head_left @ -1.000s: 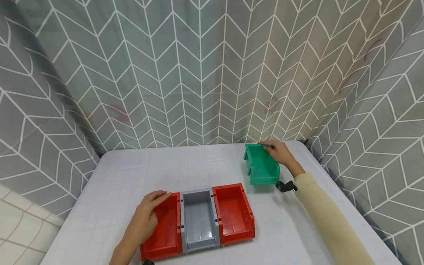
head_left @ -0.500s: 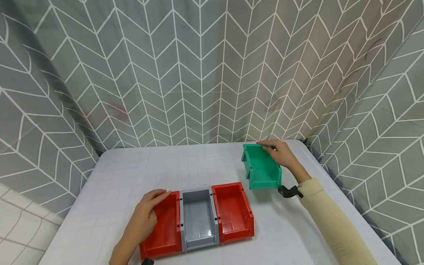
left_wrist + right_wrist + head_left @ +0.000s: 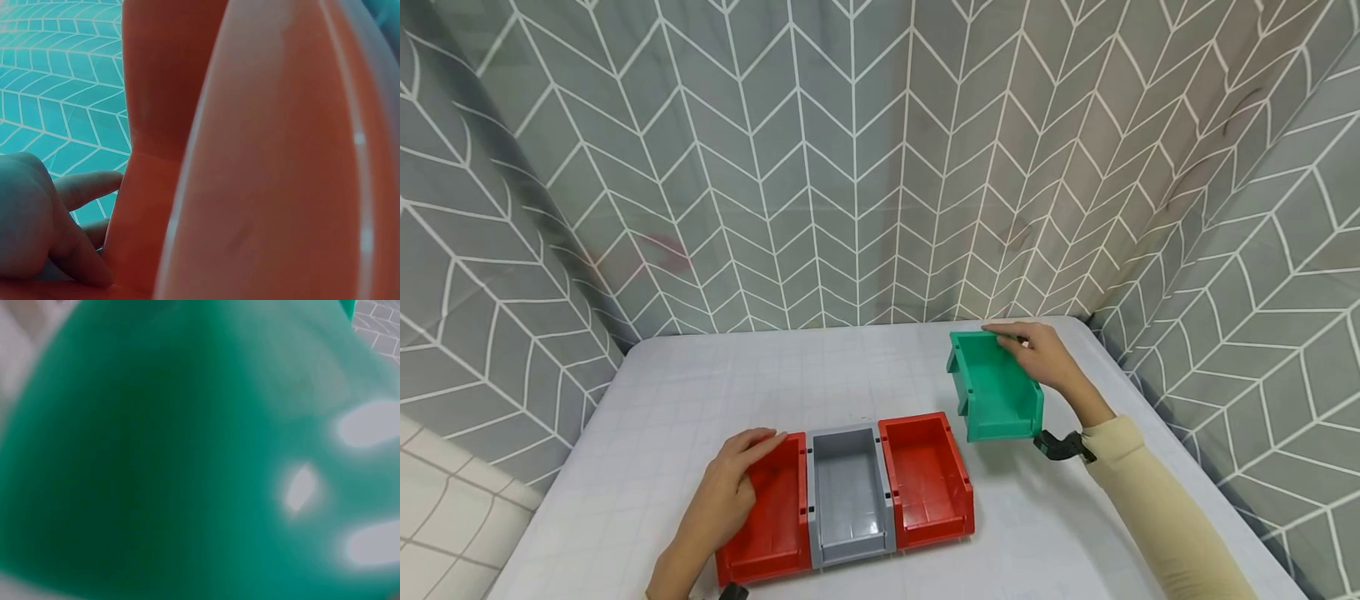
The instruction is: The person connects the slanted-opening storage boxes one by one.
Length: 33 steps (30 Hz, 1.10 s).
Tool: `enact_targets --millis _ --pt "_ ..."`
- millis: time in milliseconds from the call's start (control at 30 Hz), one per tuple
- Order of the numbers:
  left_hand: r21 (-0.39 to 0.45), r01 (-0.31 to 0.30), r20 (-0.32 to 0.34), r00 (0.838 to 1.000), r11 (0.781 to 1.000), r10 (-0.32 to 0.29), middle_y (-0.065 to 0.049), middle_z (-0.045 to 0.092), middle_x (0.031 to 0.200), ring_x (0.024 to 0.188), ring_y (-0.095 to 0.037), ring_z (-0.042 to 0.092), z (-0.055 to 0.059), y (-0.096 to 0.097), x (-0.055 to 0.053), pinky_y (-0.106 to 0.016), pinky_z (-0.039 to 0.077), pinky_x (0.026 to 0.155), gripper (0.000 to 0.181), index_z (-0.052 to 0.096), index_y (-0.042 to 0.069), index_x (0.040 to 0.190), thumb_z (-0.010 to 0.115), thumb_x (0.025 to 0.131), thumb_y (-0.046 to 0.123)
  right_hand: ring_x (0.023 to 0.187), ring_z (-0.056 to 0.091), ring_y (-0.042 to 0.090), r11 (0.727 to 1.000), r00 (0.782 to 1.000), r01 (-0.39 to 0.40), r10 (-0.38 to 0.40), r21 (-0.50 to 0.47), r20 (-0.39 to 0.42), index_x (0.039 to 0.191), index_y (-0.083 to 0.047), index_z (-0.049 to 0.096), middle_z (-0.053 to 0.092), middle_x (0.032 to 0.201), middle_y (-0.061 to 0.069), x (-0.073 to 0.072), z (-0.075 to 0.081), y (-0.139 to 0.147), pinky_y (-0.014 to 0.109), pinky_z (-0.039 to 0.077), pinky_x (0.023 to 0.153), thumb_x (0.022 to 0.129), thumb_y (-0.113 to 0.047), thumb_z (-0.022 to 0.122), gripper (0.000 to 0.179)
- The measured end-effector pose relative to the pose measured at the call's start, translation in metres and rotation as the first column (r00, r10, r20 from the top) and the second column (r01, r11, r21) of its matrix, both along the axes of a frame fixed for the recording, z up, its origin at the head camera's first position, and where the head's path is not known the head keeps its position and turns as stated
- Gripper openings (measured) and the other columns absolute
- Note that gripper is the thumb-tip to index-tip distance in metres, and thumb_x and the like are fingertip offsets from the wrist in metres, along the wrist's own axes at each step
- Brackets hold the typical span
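Note:
In the head view, my right hand (image 3: 1039, 357) holds a green plastic storage bin (image 3: 997, 396) by its back right rim, fingers along the rim and thumb lower down. A shadow lies on the table below the bin. Green plastic fills most of the right wrist view. My left hand (image 3: 721, 493) grips the left wall of a red bin (image 3: 772, 521), the leftmost of three standing side by side. Close up in the left wrist view, the thumb and fingers of that hand (image 3: 31, 219) sit at the red wall. All the bins look empty inside.
A grey bin (image 3: 850, 500) stands between the left red bin and a second red bin (image 3: 927, 479), their sides meeting in a row. White cloth covers the table (image 3: 662, 392). Grey patterned curtains (image 3: 880, 167) hang behind and at both sides.
The green bin, in my right hand, has come toward me and slightly right, closer to the second red bin. My left hand and the row of three bins stay in place.

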<state>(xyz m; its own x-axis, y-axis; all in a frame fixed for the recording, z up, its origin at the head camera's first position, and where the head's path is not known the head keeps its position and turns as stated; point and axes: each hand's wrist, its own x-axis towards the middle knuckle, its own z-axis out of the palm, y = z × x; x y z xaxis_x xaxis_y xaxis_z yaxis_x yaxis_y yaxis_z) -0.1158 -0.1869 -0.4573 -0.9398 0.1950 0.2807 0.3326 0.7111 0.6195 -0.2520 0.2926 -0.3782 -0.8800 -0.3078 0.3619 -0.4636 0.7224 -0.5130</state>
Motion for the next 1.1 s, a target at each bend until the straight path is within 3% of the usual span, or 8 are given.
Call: enact_targets --millis 467,700,1100 --pt "-0.023 -0.011 0.023 1.0 1.0 0.012 -0.015 0.056 0.14 0.129 -0.04 0.052 -0.001 -0.006 -0.002 -0.054 0.056 0.093 0.067 0.067 0.009 0.139 0.047 0.084 -0.022 0.099 0.066 0.037 1.0 1.0 -0.023 0.023 -0.016 -0.016 0.133 -0.004 0.07 0.07 0.124 0.021 0.021 0.003 -0.009 0.052 0.055 0.079 0.102 0.001 0.059 0.033" --pt "-0.03 -0.012 0.02 1.0 0.999 0.013 -0.015 0.056 0.141 0.129 -0.04 0.052 0.0 -0.01 -0.002 -0.054 0.056 0.092 0.066 0.067 0.009 0.139 0.048 0.084 -0.022 0.114 0.065 0.044 0.999 0.998 -0.05 0.05 -0.019 -0.029 0.133 -0.003 0.071 0.069 0.127 0.022 0.031 0.003 -0.014 0.062 0.055 0.089 0.102 0.002 0.06 0.033" --pt "-0.024 -0.01 0.007 1.0 1.0 0.01 -0.017 0.056 0.141 0.129 -0.041 0.053 0.001 -0.015 -0.002 -0.055 0.056 0.092 0.065 0.067 0.007 0.139 0.052 0.083 -0.022 0.113 0.066 0.042 0.998 0.998 -0.058 0.058 -0.025 -0.012 0.133 -0.005 0.071 0.07 0.125 0.018 0.048 -0.002 -0.019 0.061 0.056 0.089 0.101 0.003 0.06 0.034"
